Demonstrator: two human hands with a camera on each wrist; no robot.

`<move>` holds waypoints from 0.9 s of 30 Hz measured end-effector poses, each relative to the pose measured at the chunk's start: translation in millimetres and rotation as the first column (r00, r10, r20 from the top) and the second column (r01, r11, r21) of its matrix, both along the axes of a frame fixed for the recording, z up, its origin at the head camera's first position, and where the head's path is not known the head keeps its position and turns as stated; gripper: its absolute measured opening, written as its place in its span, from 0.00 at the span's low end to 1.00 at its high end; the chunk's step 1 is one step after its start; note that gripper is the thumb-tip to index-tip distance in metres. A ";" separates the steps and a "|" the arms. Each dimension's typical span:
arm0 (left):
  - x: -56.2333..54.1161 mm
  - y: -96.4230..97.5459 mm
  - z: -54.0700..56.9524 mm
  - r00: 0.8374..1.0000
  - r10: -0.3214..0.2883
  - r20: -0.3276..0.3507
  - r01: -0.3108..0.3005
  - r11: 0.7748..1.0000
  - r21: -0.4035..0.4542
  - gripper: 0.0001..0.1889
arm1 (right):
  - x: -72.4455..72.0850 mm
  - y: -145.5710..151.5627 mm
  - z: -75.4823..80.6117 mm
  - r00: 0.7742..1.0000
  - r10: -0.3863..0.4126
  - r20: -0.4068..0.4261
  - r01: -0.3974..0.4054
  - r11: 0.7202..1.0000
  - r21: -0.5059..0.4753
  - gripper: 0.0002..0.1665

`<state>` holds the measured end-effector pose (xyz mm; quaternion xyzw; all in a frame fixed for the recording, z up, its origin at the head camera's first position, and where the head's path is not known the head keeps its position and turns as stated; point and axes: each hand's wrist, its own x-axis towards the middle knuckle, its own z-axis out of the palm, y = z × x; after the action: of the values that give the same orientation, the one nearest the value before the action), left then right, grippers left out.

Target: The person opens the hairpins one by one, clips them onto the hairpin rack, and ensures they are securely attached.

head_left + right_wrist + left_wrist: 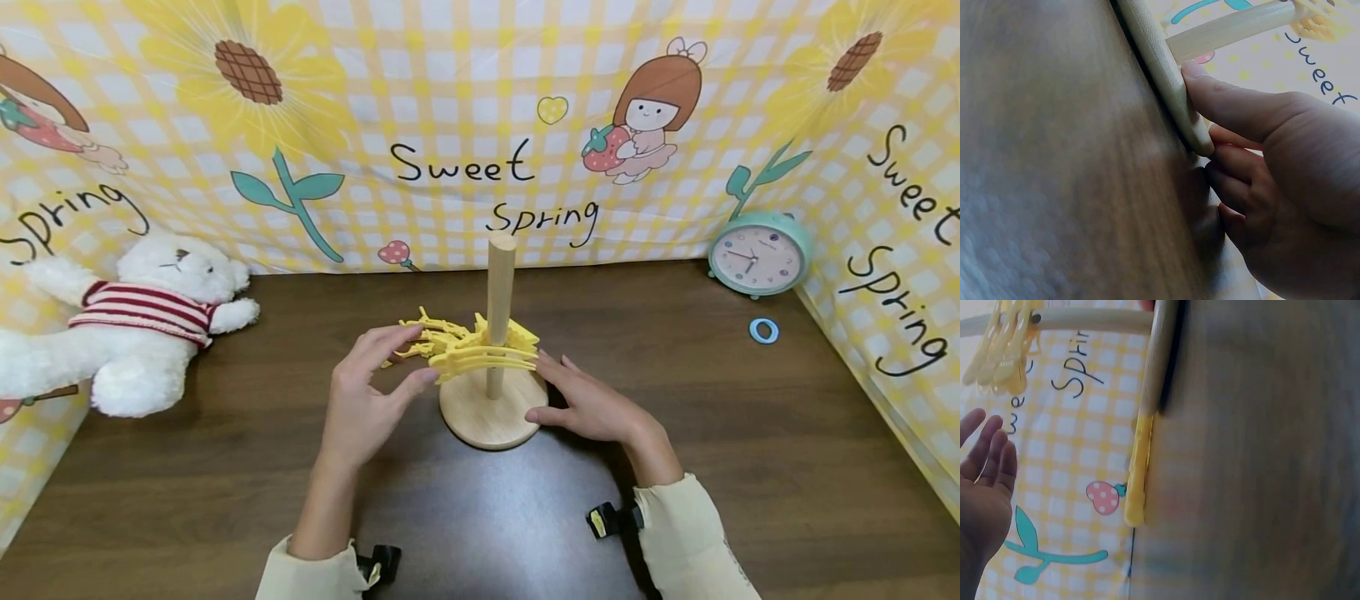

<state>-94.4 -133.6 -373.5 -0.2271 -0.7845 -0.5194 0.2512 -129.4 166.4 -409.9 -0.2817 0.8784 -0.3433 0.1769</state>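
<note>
A pale wooden stand (482,421) with a round base and upright post (501,287) stands on the table. Several slim, curved yellow plastic pieces (483,358) are stacked around the post, above the base; their exact kind is unclear. In the left wrist view another yellow piece (1138,481) lies low, at the table beside the base. My left hand (362,404) is raised at the left ends of the stack, fingers loosely extended; its fingertips appear apart from the stacked pieces (1007,353). With thumb above and fingers at the edge, my right hand (1291,162) pinches the base rim (1169,78).
At the left a white teddy bear (150,321) in a striped shirt leans by the patterned cloth (465,100). A mint alarm clock (759,254) stands at the back right, with a blue ring (763,331) in front of it on the dark wooden table (750,467).
</note>
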 end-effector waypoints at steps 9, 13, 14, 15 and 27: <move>-1.2 -24.5 -8.7 0.982 0.008 0.186 0.010 0.995 -0.095 0.32 | 0.6 0.2 1.2 1.000 0.003 0.010 -0.003 1.000 -0.004 0.46; -3.1 -31.6 -11.9 0.953 0.022 0.302 0.023 0.989 -0.144 0.33 | 0.9 0.3 1.6 1.000 -0.003 0.017 0.003 1.000 0.000 0.46; -3.6 -33.4 -12.7 0.944 0.026 0.329 0.027 0.988 -0.155 0.33 | 1.0 0.3 1.5 1.000 -0.001 0.014 0.002 1.000 -0.002 0.47; -4.0 -35.6 -13.4 0.934 0.032 0.357 0.029 0.986 -0.165 0.33 | 1.0 0.2 1.1 1.000 0.001 0.010 -0.001 1.000 -0.005 0.47; -26.4 -65.7 -27.7 0.751 0.051 0.658 0.082 0.982 -0.169 0.39 | 0.8 -1.4 1.1 0.999 -0.019 0.045 0.019 1.000 -0.002 0.47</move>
<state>-120.8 -199.3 -401.2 -0.0585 -0.8660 -0.4919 -0.0685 -128.6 165.0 -408.8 -0.2657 0.8764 -0.3522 0.1931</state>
